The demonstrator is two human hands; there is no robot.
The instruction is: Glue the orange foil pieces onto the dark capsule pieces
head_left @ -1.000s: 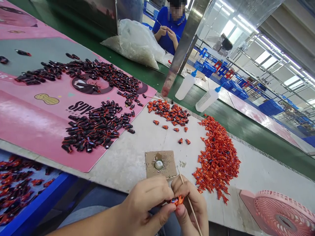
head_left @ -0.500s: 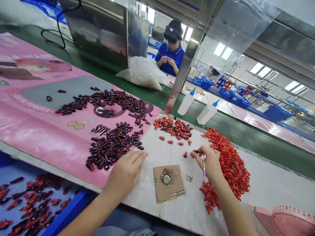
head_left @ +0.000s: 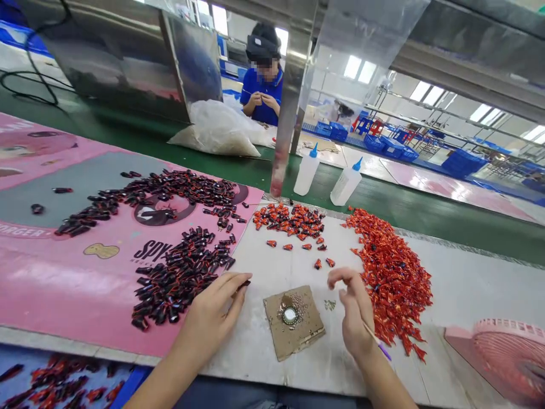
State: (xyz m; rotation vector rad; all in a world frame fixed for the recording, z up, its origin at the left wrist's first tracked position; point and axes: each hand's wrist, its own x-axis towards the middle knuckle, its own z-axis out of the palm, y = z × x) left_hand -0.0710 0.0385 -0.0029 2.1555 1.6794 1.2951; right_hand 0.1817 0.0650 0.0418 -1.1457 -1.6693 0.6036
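Note:
My left hand (head_left: 208, 318) rests beside the dark pile of black-and-orange pieces (head_left: 179, 278), its fingertips pinching one small dark piece (head_left: 245, 284). My right hand (head_left: 353, 309) hangs curled over the white table, holding a thin stick (head_left: 374, 337) with a purple tip. Its fingers hold no piece. Between my hands lies a cardboard square (head_left: 296, 339) bearing a round metal cap (head_left: 289, 316) ringed with tiny beads. A heap of red foil-like pieces (head_left: 394, 278) spreads to the right, and a few loose orange pieces (head_left: 323, 263) lie above my right hand.
A pink printed mat (head_left: 63, 278) carries more dark pieces. A blue tray (head_left: 55, 380) of red-and-black pieces sits bottom left. Two squeeze bottles (head_left: 306, 173) stand at the back, beyond them a steel partition (head_left: 289, 102), a plastic bag (head_left: 217, 133) and a seated co-worker (head_left: 261, 79).
My hands have parted since the earliest view, when they worked together on a piece. My left hand has moved to the dark pile's edge and pinches a piece; my right has drawn back with the stick.

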